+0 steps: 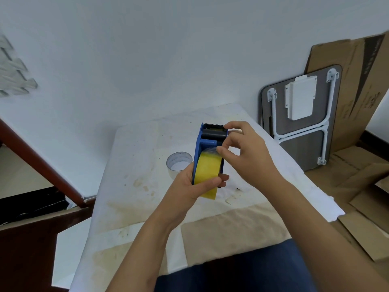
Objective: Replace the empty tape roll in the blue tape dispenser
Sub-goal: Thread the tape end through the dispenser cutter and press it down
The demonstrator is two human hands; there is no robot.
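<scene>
I hold the blue tape dispenser (202, 142) above the table, its toothed blade and dark roller pointing away from me. A full yellow tape roll (207, 171) sits inside it. My left hand (189, 186) grips the dispenser and roll from below, thumb across the yellow tape. My right hand (246, 152) pinches the loose clear tape end just above the roll, beside the roller. The empty tape roll (179, 162), a pale cardboard ring, lies on the table left of the dispenser.
The table (136, 165) wears a stained white cloth. A folded grey table with white legs (301, 121) and flattened cardboard (357, 85) lean on the wall at right. A brown wooden rail (42, 163) runs along the left.
</scene>
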